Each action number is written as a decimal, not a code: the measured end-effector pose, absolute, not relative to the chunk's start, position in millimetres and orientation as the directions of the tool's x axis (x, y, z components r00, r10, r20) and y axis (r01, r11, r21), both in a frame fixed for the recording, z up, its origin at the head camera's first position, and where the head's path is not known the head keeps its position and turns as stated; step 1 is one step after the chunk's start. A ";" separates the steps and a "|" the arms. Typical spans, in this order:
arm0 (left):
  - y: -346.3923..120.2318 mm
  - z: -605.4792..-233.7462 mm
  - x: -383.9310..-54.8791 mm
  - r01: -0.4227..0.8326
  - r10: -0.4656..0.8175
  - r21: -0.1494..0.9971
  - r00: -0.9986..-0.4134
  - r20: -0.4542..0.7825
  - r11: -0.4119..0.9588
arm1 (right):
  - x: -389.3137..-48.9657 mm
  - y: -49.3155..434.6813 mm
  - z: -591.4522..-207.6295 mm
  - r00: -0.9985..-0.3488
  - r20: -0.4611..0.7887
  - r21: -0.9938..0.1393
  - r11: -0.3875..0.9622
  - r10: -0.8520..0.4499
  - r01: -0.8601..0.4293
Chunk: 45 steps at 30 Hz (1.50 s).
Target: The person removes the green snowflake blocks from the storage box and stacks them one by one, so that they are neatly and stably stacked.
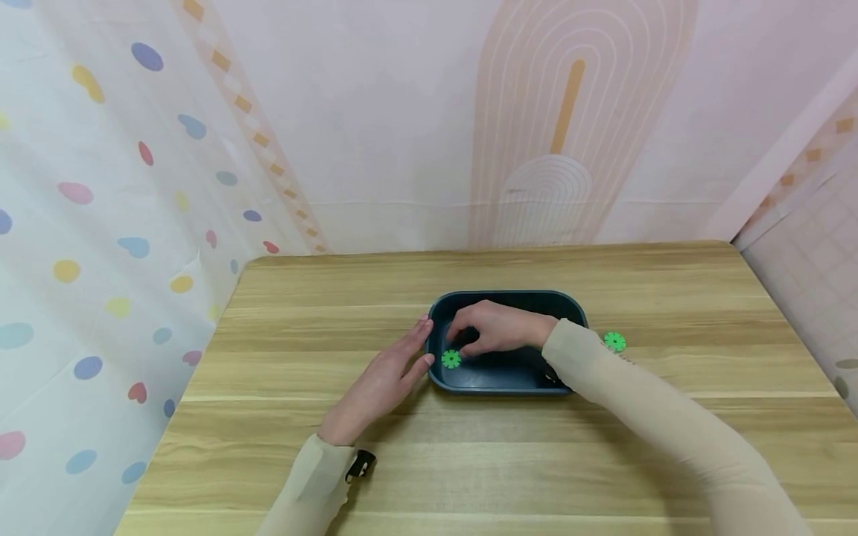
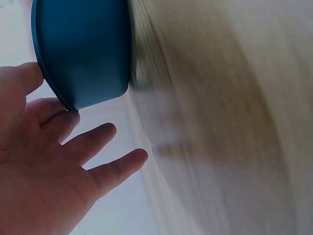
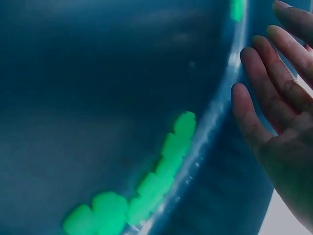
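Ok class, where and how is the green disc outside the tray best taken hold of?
Probably pinch the green disc by opposite points of its notched rim, coming from above and the right: it appears to lie flat on the table, with the tray to its left and the beige sleeve close in front.

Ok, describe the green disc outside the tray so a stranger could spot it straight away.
On the wooden table, find the dark blue tray. Just off its right end lies a small notched green disc; unlike the green pieces inside the tray, it sits on bare wood.
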<state>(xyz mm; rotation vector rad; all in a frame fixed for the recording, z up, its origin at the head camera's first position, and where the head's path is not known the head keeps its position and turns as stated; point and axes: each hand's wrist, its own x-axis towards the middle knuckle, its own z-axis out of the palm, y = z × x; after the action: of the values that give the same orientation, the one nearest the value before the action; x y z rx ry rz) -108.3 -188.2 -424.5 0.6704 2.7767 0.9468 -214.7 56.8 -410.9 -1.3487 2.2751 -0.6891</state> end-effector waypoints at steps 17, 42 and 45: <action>-187.8 -423.6 -106.9 0.360 0.450 0.613 -0.893 0.008 0.703 | -209.8 43.5 -420.8 -0.445 -0.147 -0.530 0.451 -0.883 -0.719; -187.7 -423.4 -108.6 0.377 0.463 0.612 -0.886 0.019 0.695 | -206.5 40.5 -418.7 -0.459 -0.198 -0.463 0.495 -0.866 -0.735; -188.2 -424.1 -108.4 0.377 0.462 0.610 -0.887 0.019 0.697 | -206.3 42.7 -415.6 -0.463 -0.194 -0.493 0.494 -0.865 -0.716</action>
<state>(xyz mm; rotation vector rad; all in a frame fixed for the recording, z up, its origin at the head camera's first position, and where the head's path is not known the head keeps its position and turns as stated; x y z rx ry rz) -108.4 -188.2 -424.1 0.6876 2.7675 0.9500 -206.3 42.7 -415.6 -1.3098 2.3233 -0.4830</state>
